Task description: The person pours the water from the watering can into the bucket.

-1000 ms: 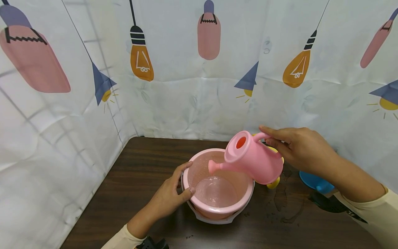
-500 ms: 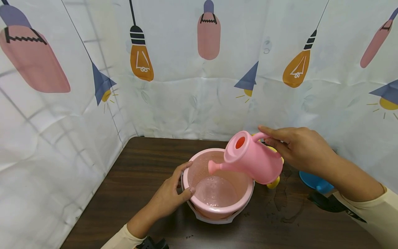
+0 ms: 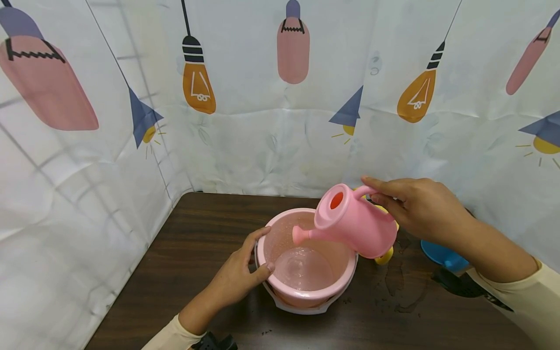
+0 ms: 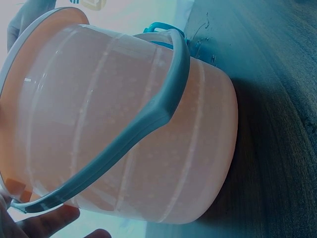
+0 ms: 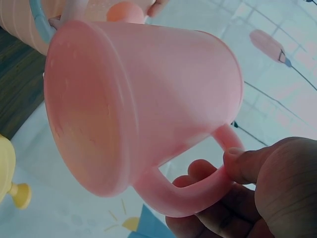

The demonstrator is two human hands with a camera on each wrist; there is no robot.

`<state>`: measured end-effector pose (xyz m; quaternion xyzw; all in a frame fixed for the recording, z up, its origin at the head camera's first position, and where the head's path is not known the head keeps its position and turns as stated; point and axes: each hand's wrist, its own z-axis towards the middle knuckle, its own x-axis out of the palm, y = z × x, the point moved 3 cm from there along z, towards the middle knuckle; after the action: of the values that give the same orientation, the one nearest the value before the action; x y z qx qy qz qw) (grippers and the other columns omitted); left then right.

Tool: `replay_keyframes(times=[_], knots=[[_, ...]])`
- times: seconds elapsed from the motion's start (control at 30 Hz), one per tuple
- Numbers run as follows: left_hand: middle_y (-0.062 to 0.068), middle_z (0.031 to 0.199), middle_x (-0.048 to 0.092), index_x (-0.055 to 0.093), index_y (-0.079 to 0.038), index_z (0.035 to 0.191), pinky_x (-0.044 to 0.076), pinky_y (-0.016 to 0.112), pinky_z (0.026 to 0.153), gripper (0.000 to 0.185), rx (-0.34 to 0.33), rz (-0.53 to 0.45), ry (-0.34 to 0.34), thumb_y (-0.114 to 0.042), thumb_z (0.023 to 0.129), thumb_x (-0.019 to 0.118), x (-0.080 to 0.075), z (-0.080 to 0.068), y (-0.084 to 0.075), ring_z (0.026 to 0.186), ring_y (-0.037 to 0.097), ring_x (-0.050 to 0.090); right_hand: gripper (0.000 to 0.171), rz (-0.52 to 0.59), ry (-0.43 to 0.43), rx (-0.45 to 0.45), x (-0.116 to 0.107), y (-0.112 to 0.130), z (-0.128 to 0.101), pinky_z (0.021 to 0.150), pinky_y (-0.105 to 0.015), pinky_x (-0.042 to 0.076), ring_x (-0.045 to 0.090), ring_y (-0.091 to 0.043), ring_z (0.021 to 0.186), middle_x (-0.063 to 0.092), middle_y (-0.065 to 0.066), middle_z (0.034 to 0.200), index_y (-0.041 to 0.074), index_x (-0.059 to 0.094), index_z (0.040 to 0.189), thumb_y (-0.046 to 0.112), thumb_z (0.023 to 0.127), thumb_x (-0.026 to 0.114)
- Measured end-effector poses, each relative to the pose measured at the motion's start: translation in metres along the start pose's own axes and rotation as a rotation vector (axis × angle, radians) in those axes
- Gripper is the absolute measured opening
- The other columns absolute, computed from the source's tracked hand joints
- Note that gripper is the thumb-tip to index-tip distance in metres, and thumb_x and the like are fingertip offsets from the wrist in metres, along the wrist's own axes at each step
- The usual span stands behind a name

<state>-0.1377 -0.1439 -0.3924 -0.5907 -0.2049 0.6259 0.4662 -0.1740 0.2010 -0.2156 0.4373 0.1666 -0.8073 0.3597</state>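
Over the bucket, right hand grips tilted watering can; left hand seemingly clasps rim.

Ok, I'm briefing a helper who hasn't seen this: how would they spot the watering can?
On the dark table stands a pink bucket. Tilted over its rim, held by the right hand, is the watering can: pink too, but with a spout and handle.
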Motion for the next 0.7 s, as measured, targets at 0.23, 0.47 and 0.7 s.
replay_keyframes(times=[0.23, 0.47, 0.7], knots=[[0.011, 0.137, 0.058, 0.033, -0.034, 0.156, 0.053, 0.04, 0.09, 0.073, -0.001, -0.005, 0.0, -0.037, 0.092, 0.068, 0.0, 0.0, -0.0002, 0.109, 0.018, 0.067, 0.055, -0.003, -0.002, -0.004, 0.0003, 0.0011, 0.0013, 0.056, -0.035, 0.047, 0.056, -0.006, 0.065, 0.076, 0.008, 0.096, 0.015, 0.072, 0.131, 0.011, 0.079, 0.086], [0.013, 0.137, 0.059, 0.032, -0.033, 0.157, 0.053, 0.039, 0.089, 0.074, 0.009, -0.013, 0.002, -0.037, 0.092, 0.067, 0.0004, 0.0004, 0.0012, 0.109, 0.02, 0.067, 0.054, 0.002, 0.0, -0.004, 0.0007, 0.0021, 0.0015, 0.055, -0.034, 0.047, 0.055, -0.005, 0.065, 0.075, 0.008, 0.096, 0.016, 0.072, 0.131, 0.011, 0.079, 0.086], [0.011, 0.137, 0.059, 0.032, -0.034, 0.156, 0.053, 0.039, 0.09, 0.073, 0.009, -0.012, 0.001, -0.038, 0.092, 0.067, 0.0, 0.0004, 0.001, 0.11, 0.019, 0.067, 0.053, 0.002, -0.004, -0.012, 0.0014, 0.0025, 0.002, 0.056, -0.034, 0.047, 0.056, -0.006, 0.065, 0.076, 0.006, 0.098, 0.015, 0.073, 0.13, 0.01, 0.079, 0.086]])
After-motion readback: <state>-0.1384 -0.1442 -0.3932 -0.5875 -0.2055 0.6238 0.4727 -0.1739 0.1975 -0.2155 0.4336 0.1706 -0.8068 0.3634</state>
